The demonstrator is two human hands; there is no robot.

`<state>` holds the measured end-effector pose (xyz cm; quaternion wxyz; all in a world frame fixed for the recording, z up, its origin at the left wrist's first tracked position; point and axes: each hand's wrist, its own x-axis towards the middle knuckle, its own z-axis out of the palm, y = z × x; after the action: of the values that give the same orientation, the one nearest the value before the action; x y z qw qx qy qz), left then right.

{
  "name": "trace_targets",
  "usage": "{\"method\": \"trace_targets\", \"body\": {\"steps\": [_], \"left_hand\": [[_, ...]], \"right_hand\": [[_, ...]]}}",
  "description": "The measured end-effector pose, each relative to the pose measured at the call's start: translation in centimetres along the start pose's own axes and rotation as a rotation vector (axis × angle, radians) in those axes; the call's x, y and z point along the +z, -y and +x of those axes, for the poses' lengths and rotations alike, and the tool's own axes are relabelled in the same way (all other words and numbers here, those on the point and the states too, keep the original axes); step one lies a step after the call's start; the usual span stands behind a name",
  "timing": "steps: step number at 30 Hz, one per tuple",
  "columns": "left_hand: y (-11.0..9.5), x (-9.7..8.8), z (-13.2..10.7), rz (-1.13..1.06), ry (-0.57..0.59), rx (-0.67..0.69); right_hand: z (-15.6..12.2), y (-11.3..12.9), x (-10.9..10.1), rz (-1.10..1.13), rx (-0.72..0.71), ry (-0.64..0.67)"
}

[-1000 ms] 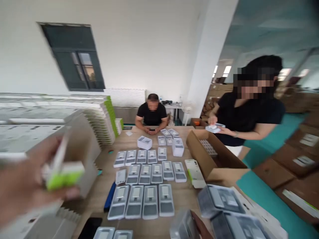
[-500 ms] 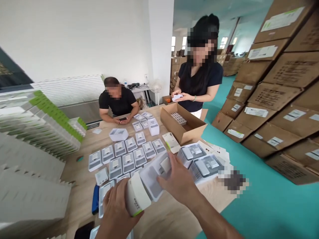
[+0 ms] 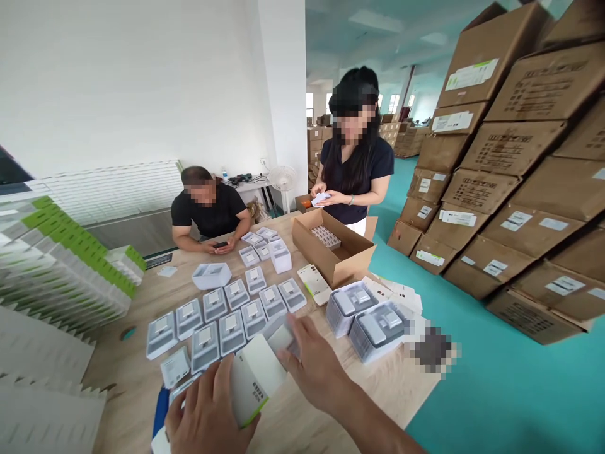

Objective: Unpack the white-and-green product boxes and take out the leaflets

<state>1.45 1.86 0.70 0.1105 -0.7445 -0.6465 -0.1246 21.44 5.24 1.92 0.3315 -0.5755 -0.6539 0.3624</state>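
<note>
Gripping a white box with a green edge, the left hand clamps it over the table, long axis tilted up and away. The right hand lies against a clear grey tray jutting from the box's far end, its grip unclear. Rows of trays cover the wooden table, with a cardboard carton beyond.

A seated person faces the wooden table, and stacked cardboard cartons line the teal floor.
</note>
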Motion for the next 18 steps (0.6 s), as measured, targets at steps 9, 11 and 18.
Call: {"method": "trace_targets", "body": {"steps": [9, 11, 18], "left_hand": [[1.1, 1.2, -0.7, -1.362, 0.554, -0.244], [0.4, 0.7, -1.5, -1.569, 0.623, -0.368], [-4.6, 0.2, -2.5, -1.639, 0.177, -0.686]], "right_hand": [[-3.5, -2.1, -0.1, 0.584, -0.206, 0.253], [-3.7, -2.5, 0.2, 0.666, -0.179, 0.277], [-4.7, -3.3, 1.1, 0.878, -0.015, 0.163]]}}
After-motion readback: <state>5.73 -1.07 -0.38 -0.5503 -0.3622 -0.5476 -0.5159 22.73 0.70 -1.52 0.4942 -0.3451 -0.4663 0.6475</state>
